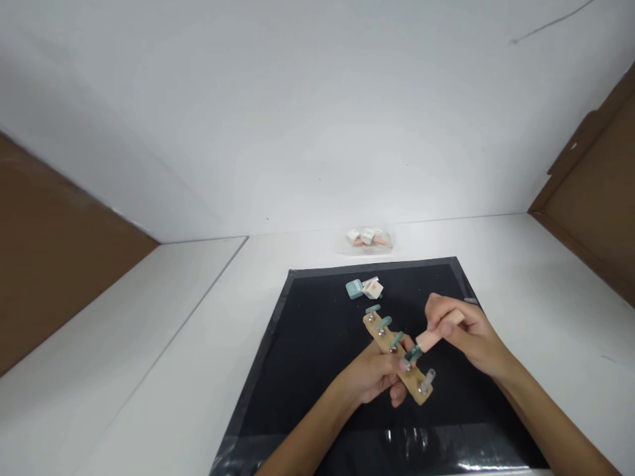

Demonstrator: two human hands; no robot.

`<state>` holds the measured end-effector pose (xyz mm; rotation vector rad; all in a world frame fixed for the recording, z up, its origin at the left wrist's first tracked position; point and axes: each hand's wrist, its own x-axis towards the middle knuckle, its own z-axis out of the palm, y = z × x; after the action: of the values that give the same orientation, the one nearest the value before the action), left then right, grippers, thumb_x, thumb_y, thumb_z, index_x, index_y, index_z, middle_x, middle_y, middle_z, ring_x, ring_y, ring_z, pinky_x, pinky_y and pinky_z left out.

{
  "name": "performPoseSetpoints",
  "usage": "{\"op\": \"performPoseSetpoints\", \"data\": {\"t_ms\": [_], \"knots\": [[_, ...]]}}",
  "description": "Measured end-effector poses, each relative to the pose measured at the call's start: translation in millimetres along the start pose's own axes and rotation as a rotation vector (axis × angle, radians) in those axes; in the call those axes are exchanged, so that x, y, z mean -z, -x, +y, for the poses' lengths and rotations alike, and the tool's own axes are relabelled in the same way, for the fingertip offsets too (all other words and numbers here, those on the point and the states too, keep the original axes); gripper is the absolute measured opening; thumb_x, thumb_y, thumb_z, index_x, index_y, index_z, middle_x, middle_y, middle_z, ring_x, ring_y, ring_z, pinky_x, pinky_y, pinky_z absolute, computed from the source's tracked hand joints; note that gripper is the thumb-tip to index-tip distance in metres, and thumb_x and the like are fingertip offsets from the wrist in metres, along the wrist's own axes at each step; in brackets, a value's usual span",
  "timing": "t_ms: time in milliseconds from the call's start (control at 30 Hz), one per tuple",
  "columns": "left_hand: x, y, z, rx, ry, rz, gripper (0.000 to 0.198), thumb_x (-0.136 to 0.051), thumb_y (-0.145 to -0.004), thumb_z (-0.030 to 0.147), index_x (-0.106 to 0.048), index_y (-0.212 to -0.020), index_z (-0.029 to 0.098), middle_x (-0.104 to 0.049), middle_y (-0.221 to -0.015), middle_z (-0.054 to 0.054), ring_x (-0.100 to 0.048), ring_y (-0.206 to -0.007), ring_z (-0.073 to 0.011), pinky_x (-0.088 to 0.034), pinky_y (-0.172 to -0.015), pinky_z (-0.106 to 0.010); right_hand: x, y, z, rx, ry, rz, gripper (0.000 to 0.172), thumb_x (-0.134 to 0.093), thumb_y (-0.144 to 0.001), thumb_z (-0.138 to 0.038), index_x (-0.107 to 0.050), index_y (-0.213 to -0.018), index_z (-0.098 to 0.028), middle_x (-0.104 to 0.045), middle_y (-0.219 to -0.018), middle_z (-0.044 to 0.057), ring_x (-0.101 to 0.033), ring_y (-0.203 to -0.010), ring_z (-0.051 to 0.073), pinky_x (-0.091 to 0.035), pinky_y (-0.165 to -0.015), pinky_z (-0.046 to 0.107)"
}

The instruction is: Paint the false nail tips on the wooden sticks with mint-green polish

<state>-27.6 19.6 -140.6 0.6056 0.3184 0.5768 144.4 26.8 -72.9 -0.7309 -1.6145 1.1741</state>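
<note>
My left hand (370, 373) is wrapped round a narrow wooden nail display stand (419, 391), held at a slant above the black mat. False nails stand on metal pegs along it; several, such as this green nail (383, 322), are coloured. The nail at the near end (428, 379) is clear. Between its fingers, my right hand (469, 334) grips a nail polish brush by its pale pink cap (429, 340). Its dark green bristle end (413, 354) is at the nail beside the clear one, close to my left fingertips.
A black mat (297, 344) with taped edges lies on the white table (198, 370). On its far part are a teal square piece (354, 289) and a small white box (372, 289). Behind stands a clear tray (357, 250) with white and pink items. Brown cardboard (590, 178) flanks the white wall.
</note>
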Motion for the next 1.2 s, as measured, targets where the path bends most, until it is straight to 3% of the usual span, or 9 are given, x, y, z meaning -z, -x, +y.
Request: {"op": "performPoseSetpoints", "data": {"t_ms": [233,400,633,867,1033,1200], "knots": [[-11.2,0,6,-0.016,-0.095,0.052,0.030,-0.076,-0.061,0.028,-0.052,-0.070,0.013,-0.055,-0.048,0.004,-0.050,-0.034,-0.0071,-0.044,-0.034,-0.017,7,-1,15,-0.145,0.007,0.266,0.024,-0.057,-0.081,-0.031,-0.054,-0.060,-0.020,-0.048,-0.059,-0.002,-0.045,-0.057,0.013,-0.036,-0.056,0.026],[-16.4,-1,9,-0.037,-0.151,0.114,0.031,-0.076,-0.061,0.030,-0.052,-0.071,0.013,-0.058,-0.053,0.003,-0.052,-0.039,-0.0072,-0.046,-0.038,-0.017,11,-3,21,-0.183,-0.001,0.417,0.022,-0.059,-0.077,-0.032,-0.055,-0.059,-0.019,-0.049,-0.062,-0.002,-0.047,-0.060,0.013,-0.037,-0.058,0.026],[-15.3,0,9,-0.040,-0.100,0.050,0.028,-0.073,-0.065,0.027,-0.052,-0.077,0.013,-0.059,-0.052,0.002,-0.054,-0.038,-0.0079,-0.048,-0.039,-0.018,6,-1,10,-0.138,-0.060,0.313,0.029,-0.060,-0.078,-0.043,-0.057,-0.062,-0.019,-0.050,-0.063,-0.001,-0.049,-0.059,0.014,-0.040,-0.056,0.026],[-8.9,0,4,-0.039,0.040,-0.123,0.022,-0.066,-0.071,0.014,-0.048,-0.082,0.017,-0.055,-0.058,0.005,-0.053,-0.038,-0.0072,-0.046,-0.037,-0.017,5,1,11,-0.062,0.034,0.379,0.025,-0.060,-0.078,-0.046,-0.063,-0.074,-0.021,-0.059,-0.069,0.001,-0.050,-0.056,0.012,-0.044,-0.054,0.025],[-9.4,0,4,-0.046,0.082,-0.149,0.019,-0.065,-0.072,0.020,-0.047,-0.077,0.015,-0.051,-0.055,0.005,-0.046,-0.033,-0.0047,-0.044,-0.035,-0.016,1,1,3,-0.088,0.058,0.187,0.027,-0.055,-0.084,-0.042,-0.064,-0.099,-0.021,-0.069,-0.075,0.005,-0.063,-0.067,0.017,-0.051,-0.064,0.031],[-11.7,-3,5,-0.016,0.083,-0.148,0.020,-0.067,-0.070,0.019,-0.048,-0.077,0.015,-0.052,-0.053,0.006,-0.046,-0.032,-0.0049,-0.044,-0.034,-0.016,-4,-1,-2,-0.113,0.055,0.029,0.007,-0.059,-0.082,-0.026,-0.064,-0.083,-0.021,-0.070,-0.078,0.003,-0.066,-0.076,0.017,-0.052,-0.074,0.033]]}}
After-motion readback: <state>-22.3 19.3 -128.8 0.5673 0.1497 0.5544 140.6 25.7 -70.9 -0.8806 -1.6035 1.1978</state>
